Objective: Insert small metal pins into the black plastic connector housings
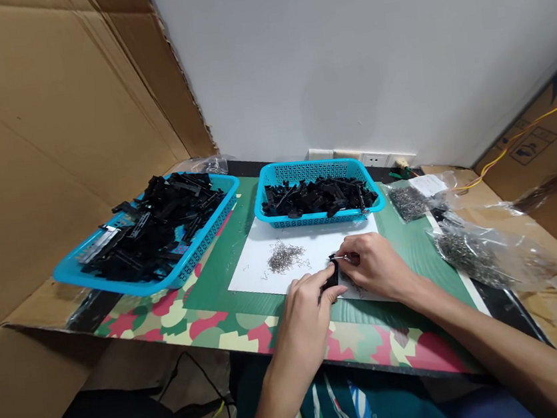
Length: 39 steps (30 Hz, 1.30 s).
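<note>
My left hand (304, 307) is closed round a small black plastic part (332, 275) held just above the white sheet (255, 265). My right hand (372, 264) pinches a thin metal wire spring (340, 257) against the top of that black part. A small heap of loose wire springs (284, 256) lies on the white sheet just left of my hands. Both hands meet near the front edge of the sheet, fingers touching the part.
Two blue baskets of black plastic parts stand behind: one (131, 287) at the left, one (320, 218) in the middle. Clear bags of metal springs (469, 251) lie at the right. Cardboard walls (39, 142) enclose the left side. The table has a green mat (408, 248).
</note>
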### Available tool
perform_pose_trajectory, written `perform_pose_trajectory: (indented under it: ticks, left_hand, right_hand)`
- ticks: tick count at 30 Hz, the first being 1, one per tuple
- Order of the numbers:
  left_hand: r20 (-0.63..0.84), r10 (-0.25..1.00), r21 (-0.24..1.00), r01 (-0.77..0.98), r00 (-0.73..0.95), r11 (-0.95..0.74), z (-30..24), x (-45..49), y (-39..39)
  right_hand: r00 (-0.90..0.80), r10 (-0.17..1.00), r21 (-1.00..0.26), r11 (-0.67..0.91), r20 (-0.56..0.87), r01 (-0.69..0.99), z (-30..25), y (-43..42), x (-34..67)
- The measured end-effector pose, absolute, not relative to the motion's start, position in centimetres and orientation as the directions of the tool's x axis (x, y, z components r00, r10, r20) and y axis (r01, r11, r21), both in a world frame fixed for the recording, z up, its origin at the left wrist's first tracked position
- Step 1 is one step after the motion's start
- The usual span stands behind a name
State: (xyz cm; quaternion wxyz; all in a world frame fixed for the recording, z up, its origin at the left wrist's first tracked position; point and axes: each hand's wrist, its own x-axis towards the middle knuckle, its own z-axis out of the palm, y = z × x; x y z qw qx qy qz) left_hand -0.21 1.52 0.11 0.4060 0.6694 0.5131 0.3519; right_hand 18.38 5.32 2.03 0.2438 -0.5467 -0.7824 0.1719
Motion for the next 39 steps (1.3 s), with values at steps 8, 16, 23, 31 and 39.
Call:
perform_pose_trajectory:
  ticks: [8,16,23,31,39]
  left_hand:
    - [0.063,0.975,0.904,0.401,0.213,-0.146,-0.2,-0.3,1.5]
    - [0.028,0.972,0.881,0.453,0.233,-0.134,0.4,-0.3,1.4]
    - [0.02,0.966,0.861,0.486,0.26,-0.148,0.2,-0.4,1.3]
    - [0.046,0.965,0.864,0.475,0.257,-0.168,-0.2,-0.2,1.5]
    - [0.042,0.967,0.868,0.47,0.253,-0.161,-0.1,-0.1,1.3]
  right_hand:
    - [-0.381,0.916,-0.521,0.389,0.128,0.76,3.5,5.4,18.9]
    - [-0.385,0.841,-0.516,0.538,0.38,0.666,2.9,6.1,20.8]
    - [-0.016,0.965,-0.905,0.251,0.262,0.344,2.1,6.1,20.0]
    - [-0.081,0.992,-0.979,0.11,0.098,0.17,1.2,6.4,19.1]
    - [-0.084,0.982,-0.932,0.187,0.169,0.31,1.1,6.1,19.1]
